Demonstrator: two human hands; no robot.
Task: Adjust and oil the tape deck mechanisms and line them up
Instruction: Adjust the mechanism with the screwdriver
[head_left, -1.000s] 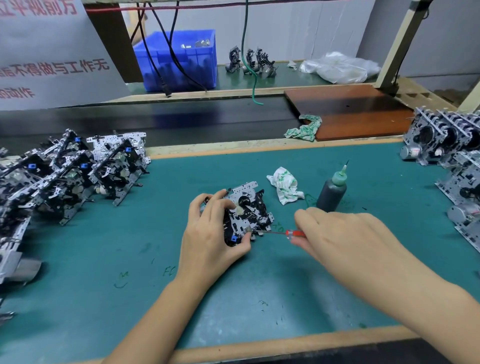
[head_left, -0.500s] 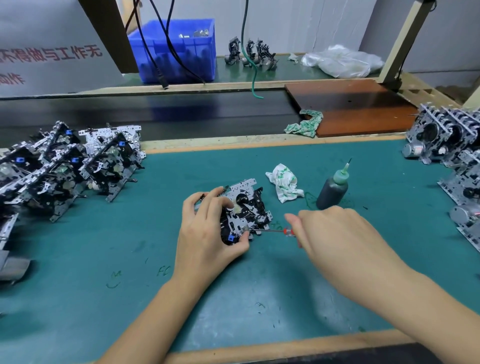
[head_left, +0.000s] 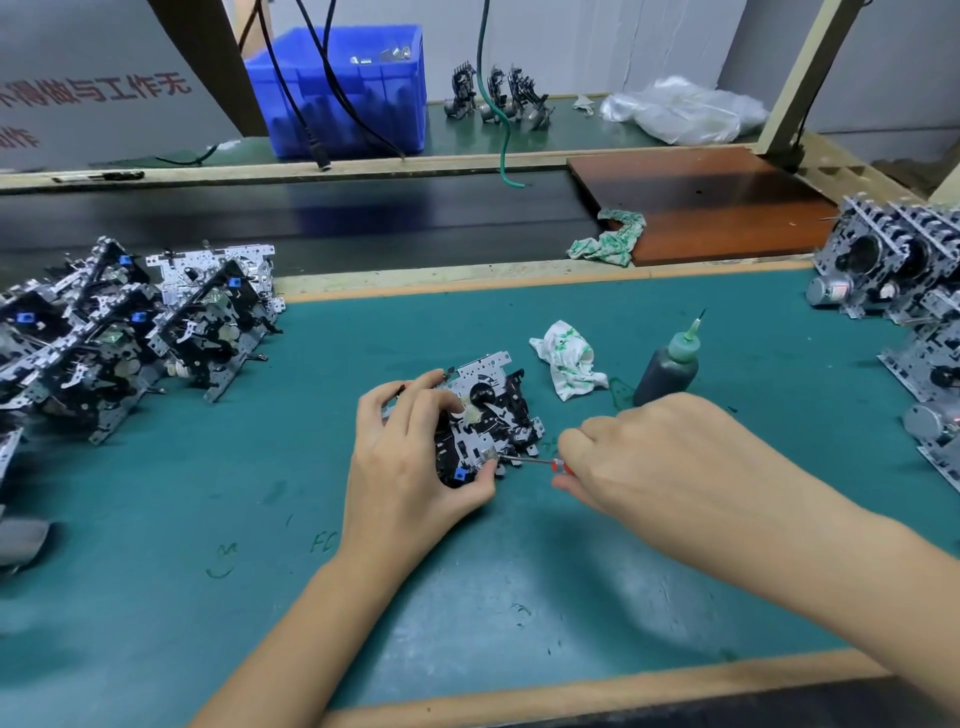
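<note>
At the mat's centre the left hand (head_left: 410, 467) grips a tape deck mechanism (head_left: 488, 410), while the right hand (head_left: 639, 457) pinches a red-handled screwdriver (head_left: 540, 461), tip against the mechanism's near edge. A crumpled rag (head_left: 569, 364) and oil bottle (head_left: 667, 366) sit at two o'clock; stacked mechanisms (head_left: 130, 332) lie at nine o'clock and more mechanisms (head_left: 904, 291) at three.

The right hand (head_left: 639, 457) is hiding most of the screwdriver (head_left: 540, 462); the left hand (head_left: 410, 457) is covering the tape deck's (head_left: 488, 410) left side.

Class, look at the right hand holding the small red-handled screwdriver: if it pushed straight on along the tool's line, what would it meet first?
The right hand points its screwdriver leftward. Its tip already seems to touch the tape deck mechanism, with the left hand's thumb close beyond; depth is unclear.
</note>
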